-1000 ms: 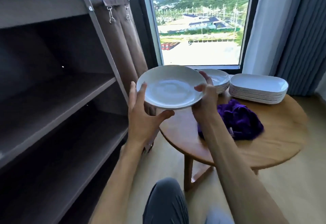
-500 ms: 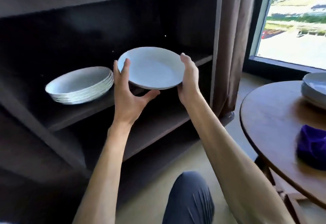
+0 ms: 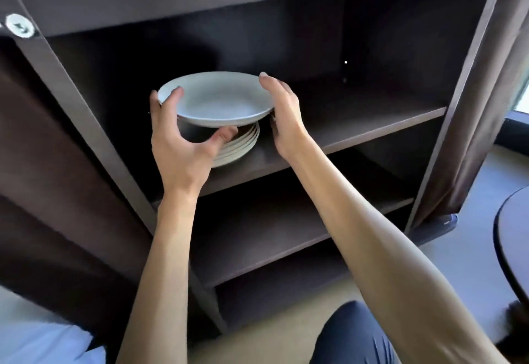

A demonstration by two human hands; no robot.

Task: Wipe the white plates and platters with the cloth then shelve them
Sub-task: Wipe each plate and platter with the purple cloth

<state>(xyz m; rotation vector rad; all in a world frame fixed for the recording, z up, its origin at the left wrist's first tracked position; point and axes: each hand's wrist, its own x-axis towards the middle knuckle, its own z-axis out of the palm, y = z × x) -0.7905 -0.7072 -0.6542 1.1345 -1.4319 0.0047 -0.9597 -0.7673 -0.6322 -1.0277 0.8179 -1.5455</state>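
One white plate is held face up and roughly level, slightly tilted so the near rim sits lower; being round, it has no long axis. It is kept inside the dark shelf unit, directly above the stack on the middle shelf, apart from it, with a dark gap seen between plate and stack.

The left hand is clasped on the plate's left rim: fingers are curled over the rim's top, the thumb is hooked under the near edge. The right hand is set against the right rim with fingers fairly straight and together; its thumb is hidden below the plate, so a true grasp on that side cannot be confirmed.

Hidden or unclear: most of the stack is covered by the held plate and the left hand; only its right edges are seen. About five rims can be counted there, but the exact number cannot be told. The back of the unit is lost in shadow. Slight motion blur is noted on the plate and fingers.

Counted: one plate in the hands, one stack, three shelves visible in the unit. A fabric cover is hung at the unit's right side. The dark edge of a round counter is cut off at the right border. A knee in dark cloth is seen at the bottom.
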